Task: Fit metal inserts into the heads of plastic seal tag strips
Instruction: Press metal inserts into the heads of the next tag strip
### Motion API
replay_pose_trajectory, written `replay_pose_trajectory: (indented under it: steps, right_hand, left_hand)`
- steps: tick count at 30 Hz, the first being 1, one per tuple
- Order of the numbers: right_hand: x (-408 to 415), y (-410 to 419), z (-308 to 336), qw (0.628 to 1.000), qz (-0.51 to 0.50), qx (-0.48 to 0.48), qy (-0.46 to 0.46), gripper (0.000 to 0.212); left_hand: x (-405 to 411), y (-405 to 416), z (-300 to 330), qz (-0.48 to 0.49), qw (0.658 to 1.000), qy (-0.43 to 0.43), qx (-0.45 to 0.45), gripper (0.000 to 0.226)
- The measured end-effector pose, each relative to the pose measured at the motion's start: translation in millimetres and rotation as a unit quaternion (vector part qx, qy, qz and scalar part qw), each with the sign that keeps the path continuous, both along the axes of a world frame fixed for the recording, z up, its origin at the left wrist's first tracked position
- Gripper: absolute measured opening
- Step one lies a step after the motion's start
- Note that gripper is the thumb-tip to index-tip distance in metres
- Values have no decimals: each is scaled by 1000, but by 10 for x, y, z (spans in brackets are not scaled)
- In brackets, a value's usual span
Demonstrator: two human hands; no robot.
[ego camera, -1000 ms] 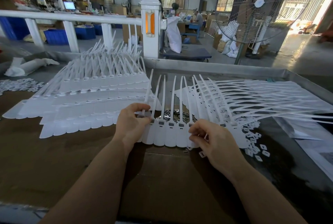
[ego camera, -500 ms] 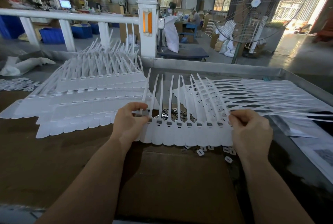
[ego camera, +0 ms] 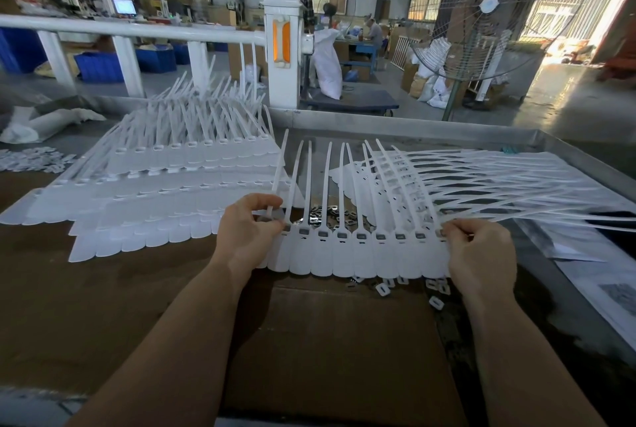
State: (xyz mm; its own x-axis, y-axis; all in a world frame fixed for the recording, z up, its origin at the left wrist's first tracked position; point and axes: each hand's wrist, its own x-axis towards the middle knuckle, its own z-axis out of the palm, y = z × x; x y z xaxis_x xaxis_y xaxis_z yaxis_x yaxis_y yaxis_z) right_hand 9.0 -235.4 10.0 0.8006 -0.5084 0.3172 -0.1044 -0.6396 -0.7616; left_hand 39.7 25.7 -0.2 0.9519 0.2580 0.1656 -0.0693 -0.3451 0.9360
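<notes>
A joined row of white plastic seal tag strips (ego camera: 361, 254) is held up in front of me, heads in a line and tails pointing away. My left hand (ego camera: 246, 232) pinches the row's left end at the heads. My right hand (ego camera: 481, 251) pinches its right end. Dark metal inserts show in several of the heads. A heap of loose metal inserts (ego camera: 327, 215) lies on the table just behind the row. Small white plastic pieces (ego camera: 435, 289) are scattered under the row's right part.
Stacked rows of seal strips (ego camera: 165, 192) cover the table at the left. Another fanned pile of strips (ego camera: 481, 179) lies at the right on the metal-rimmed table (ego camera: 447, 129). Brown cardboard (ego camera: 309, 340) covers the near table. A white railing post (ego camera: 282, 48) and a floor fan (ego camera: 488, 3) stand beyond.
My right hand has slid from the middle of the row to its right end, spreading the row out wide. My left hand has kept its pinch at the left end.
</notes>
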Motion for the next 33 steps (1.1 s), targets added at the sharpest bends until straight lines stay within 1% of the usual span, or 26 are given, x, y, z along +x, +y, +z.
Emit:
replay_pose_trajectory:
  steps: [11, 24, 28, 30, 33]
  right_hand:
    - [-11, 26, 20, 1000, -3, -1, -12, 11]
    - [-8, 26, 10, 998, -42, 17, -47, 18]
    - [-55, 90, 36, 996, 7, -20, -86, 19]
    - [-79, 155, 47, 991, 61, -49, -108, 18]
    - [-111, 250, 48, 977, 139, -113, -114, 16]
  left_hand:
    - [-18, 5, 19, -2, 1000, -2, -8, 28]
    - [-52, 1, 33, -2, 1000, 6, -1, 26]
    - [-69, -15, 57, 5, 1000, 9, -11, 25]
    - [-78, -18, 68, 6, 1000, 12, -19, 25]
    - [-83, -23, 79, 1, 999, 14, -31, 23]
